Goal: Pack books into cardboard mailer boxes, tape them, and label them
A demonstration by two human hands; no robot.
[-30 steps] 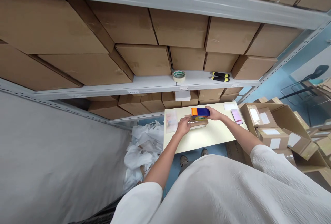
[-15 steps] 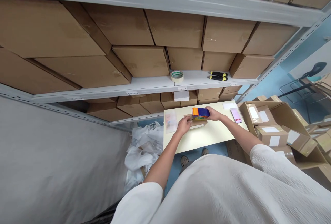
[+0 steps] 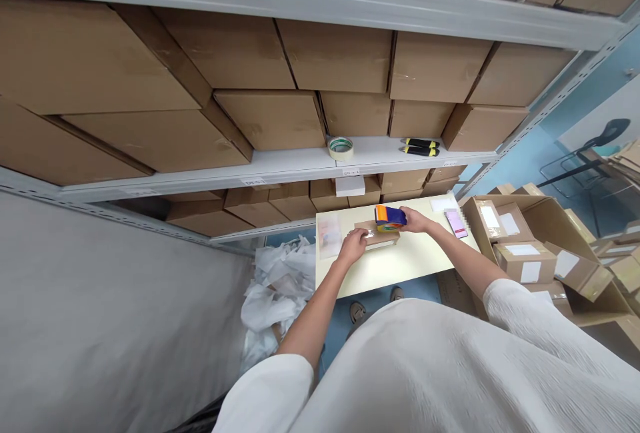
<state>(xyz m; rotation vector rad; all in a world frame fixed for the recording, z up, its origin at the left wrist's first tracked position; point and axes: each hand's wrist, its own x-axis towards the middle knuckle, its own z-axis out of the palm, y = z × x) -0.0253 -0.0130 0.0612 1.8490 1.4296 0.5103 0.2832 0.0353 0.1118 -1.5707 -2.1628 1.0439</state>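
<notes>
Dial: centred on the small carton; twelve points away from the person, six towards the white shirt (image 3: 435,366).
Small carton (image 3: 383,240): lies on the worktop (image 3: 425,256), a glossy strip across its upper face beside the fingers.
Left hand (image 3: 353,246): at nine o'clock, fingers bent over the carton's end and touching it; how far open, and whether it grips or merely steadies, cannot be told.
Right hand (image 3: 413,220): at two o'clock, closed around the rear of the tape dispenser.
Tape dispenser (image 3: 393,216): blue with an orange front, at one o'clock, over the carton's far side; contact with the carton cannot be told.
Step in hand: judged to be work with tape on the carton's upper face.
Demand of a further pass: the carton kept firm on the left, the dispenser level and in line with the seam.
Phone (image 3: 455,223): at three o'clock, screen lit; a white slip (image 3: 443,204) lies just beyond it.
Translucent sheet (image 3: 330,236): at nine o'clock, near the worktop's edge.
Shelf (image 3: 300,156): towards twelve, bearing a tape roll (image 3: 341,148) at eleven and black-and-yellow cutters (image 3: 421,151) at one.
Large open carton (image 3: 555,226): at three o'clock, beyond the phone, holding labelled boxes (image 3: 525,261).
</notes>
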